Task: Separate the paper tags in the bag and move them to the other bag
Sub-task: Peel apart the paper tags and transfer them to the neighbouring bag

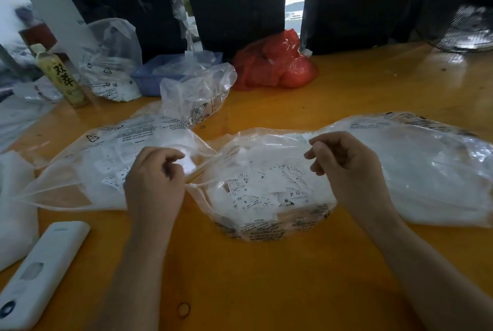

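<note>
Two clear plastic bags lie side by side on the orange table [266,290]. The middle bag [269,226] holds a heap of small white paper tags [264,186] printed with size letters. The left bag [88,149] also holds white tags. My left hand [154,184] has its fingers curled, pinching a small white tag [188,164] over the gap between the two bags. My right hand [346,168] is curled at the middle bag's upper edge and seems to pinch the plastic there.
A larger clear bag [426,170] with white contents lies at the right. A white remote-like device [40,274] sits front left. Behind are a drink bottle [61,77], a blue tray [154,74], a red bag [277,63] and more crumpled plastic bags [194,96].
</note>
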`<control>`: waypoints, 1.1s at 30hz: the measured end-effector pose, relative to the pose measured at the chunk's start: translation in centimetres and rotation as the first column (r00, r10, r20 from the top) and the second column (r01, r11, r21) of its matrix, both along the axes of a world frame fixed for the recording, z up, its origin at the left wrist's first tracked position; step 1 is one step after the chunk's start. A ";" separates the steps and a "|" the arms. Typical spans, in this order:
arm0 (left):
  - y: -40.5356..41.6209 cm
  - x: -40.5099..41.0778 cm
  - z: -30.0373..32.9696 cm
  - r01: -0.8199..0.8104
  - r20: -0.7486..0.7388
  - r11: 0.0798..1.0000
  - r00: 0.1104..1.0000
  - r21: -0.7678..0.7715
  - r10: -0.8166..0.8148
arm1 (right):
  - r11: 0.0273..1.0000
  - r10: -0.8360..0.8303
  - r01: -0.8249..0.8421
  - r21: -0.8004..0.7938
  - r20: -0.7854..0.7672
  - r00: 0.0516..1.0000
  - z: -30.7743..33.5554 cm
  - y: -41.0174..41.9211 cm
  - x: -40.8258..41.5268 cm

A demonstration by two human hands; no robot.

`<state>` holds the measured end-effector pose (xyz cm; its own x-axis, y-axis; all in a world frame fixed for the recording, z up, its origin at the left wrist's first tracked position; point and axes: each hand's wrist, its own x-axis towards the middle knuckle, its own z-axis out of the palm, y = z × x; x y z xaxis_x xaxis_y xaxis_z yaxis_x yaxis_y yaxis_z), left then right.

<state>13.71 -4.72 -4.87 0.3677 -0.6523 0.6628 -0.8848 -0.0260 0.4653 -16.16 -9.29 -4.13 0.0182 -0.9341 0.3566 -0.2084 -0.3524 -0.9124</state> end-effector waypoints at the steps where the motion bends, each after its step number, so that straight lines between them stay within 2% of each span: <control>1: 0.0 0.9 -0.2 -0.068 -0.006 0.992 0.998 0.109 0.069 | 1.000 -0.016 0.016 -0.006 0.007 1.000 0.2 -0.1 -0.2; 4: -0.4 2.8 -1.1 -0.230 0.071 0.906 0.973 0.355 0.220 | 0.999 -0.040 0.040 -0.022 0.005 0.999 0.5 -0.2 -0.6; 7: -1.0 3.0 -1.3 -0.356 0.187 0.734 0.934 0.578 0.306 | 0.994 -0.100 0.100 -0.033 -0.018 0.995 0.6 -0.3 -0.9; 9: -1.1 2.9 -1.5 -0.364 0.207 0.648 0.929 0.669 0.308 | 0.986 -0.164 0.160 -0.054 -0.103 0.981 0.6 -0.6 -1.4; 10: -1.2 2.8 -1.6 -0.365 0.211 0.619 0.927 0.695 0.310 | 0.977 -0.209 0.197 -0.077 -0.199 0.957 0.7 -0.9 -1.8; 12: -1.3 2.9 -1.6 -0.381 0.213 0.588 0.917 0.713 0.336 | 0.958 -0.288 0.253 -0.136 -0.438 0.852 0.9 -1.6 -3.1; 15: -1.2 2.6 -1.1 -0.401 0.194 0.618 0.906 0.677 0.375 | 0.927 -0.342 0.346 -0.145 -0.707 0.619 0.5 -2.9 -5.7; 18: -0.9 1.7 -0.7 -0.411 0.171 0.691 0.904 0.595 0.391 | 0.892 -0.316 0.436 -0.118 -0.852 0.417 0.1 -4.0 -7.9; 20: -0.7 1.1 -0.6 -0.427 0.179 0.741 0.902 0.519 0.394 | 0.877 -0.228 0.474 -0.076 -0.935 0.272 0.0 -4.2 -8.8; 21: -0.6 0.9 -0.7 -0.435 0.186 0.761 0.899 0.481 0.396 | 0.873 -0.167 0.486 -0.035 -0.959 0.230 0.0 -4.3 -9.1; 24: -0.6 0.9 -0.9 -0.444 0.190 0.791 0.896 0.422 0.402 | 0.861 -0.098 0.508 0.033 -0.968 0.229 -0.2 -4.0 -9.5; 28: -0.8 1.3 -0.8 -0.436 0.180 0.801 0.900 0.409 0.398 | 0.831 -0.210 0.556 0.004 -0.924 0.319 0.3 -4.1 -9.3; 33: -0.9 1.6 -0.9 -0.393 0.083 0.842 0.916 0.370 0.392 | 0.848 -0.287 0.528 -0.041 -0.873 0.395 0.7 -4.2 -8.9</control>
